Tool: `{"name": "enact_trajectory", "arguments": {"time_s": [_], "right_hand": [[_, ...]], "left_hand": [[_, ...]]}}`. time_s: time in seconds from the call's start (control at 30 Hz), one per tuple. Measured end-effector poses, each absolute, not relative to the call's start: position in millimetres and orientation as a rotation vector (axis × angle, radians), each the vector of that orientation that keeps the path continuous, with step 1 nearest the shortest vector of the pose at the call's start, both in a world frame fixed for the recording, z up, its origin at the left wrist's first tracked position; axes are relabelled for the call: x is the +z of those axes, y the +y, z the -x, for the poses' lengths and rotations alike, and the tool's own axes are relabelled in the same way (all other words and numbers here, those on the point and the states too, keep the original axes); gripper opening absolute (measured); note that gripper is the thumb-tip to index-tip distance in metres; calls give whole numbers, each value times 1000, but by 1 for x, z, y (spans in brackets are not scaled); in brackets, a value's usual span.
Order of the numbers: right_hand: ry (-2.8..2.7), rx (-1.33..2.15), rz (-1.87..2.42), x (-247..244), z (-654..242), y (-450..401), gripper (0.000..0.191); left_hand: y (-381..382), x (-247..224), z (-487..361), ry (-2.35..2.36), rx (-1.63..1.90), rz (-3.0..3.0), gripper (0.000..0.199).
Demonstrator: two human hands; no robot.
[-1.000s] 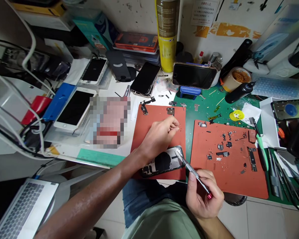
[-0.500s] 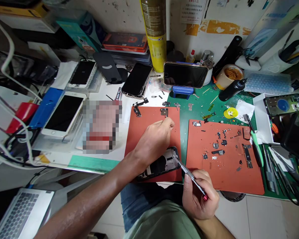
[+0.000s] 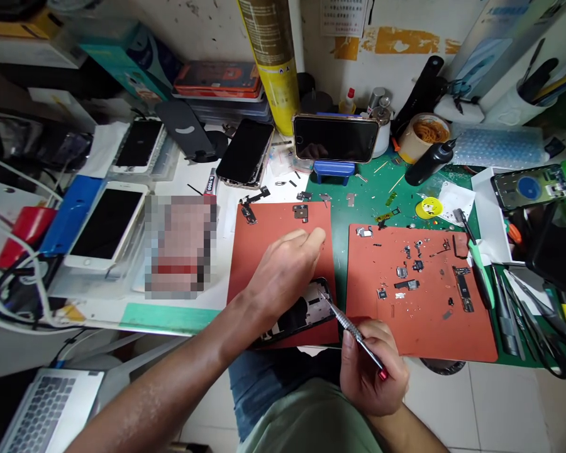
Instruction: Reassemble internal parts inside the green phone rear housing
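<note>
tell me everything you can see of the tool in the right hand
The slim tool looks like silvery metal, with a textured barrel, a smoother rear section and a red end. It slants, its narrow tip pointing away from the body over the open phone housing; whether they touch is unclear. The right hand holds its rear part, fingers covering some of it. No damage shows.

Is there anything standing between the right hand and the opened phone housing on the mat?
Nothing visible stands in the way. The right hand holds a knurled metal tool whose tip reaches over the right end of the phone housing. The left hand hides part of the housing, outside that path.
</note>
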State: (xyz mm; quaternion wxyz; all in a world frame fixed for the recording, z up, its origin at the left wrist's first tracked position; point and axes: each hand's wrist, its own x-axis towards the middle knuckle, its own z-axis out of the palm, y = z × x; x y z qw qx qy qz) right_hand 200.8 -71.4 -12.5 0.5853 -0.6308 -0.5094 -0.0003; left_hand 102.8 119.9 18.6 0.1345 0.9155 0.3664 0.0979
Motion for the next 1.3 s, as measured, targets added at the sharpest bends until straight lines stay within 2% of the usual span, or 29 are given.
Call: {"name": "enact_trajectory", "arguments": {"time_s": [0.13, 0.27, 0.5, 0.67, 0.83, 1.2, 1.3], "right_hand": [[-1157, -9, 1464, -19, -200, -74, 32], [-1024, 17, 1481, -22, -196, -76, 39], [-737, 280, 1536, -9, -190, -64, 26], [-693, 294, 1502, -2, -187, -56, 23], [-692, 313, 1505, -1, -185, -54, 22], [-951, 88, 1693, -22, -186, -75, 31], [-976, 79, 1681, -25, -185, -75, 33]], "left_hand": [[122, 26, -89, 1116, 366, -2609, 14], [115, 36, -61, 1050, 463, -2418, 16], [97, 32, -40, 838, 473, -1951, 15], [100, 33, -46, 774, 477, -2009, 20], [104, 33, -46, 766, 421, -2063, 17], [98, 25, -32, 741, 224, -2263, 13], [91, 22, -26, 737, 266, -2309, 20]]}}
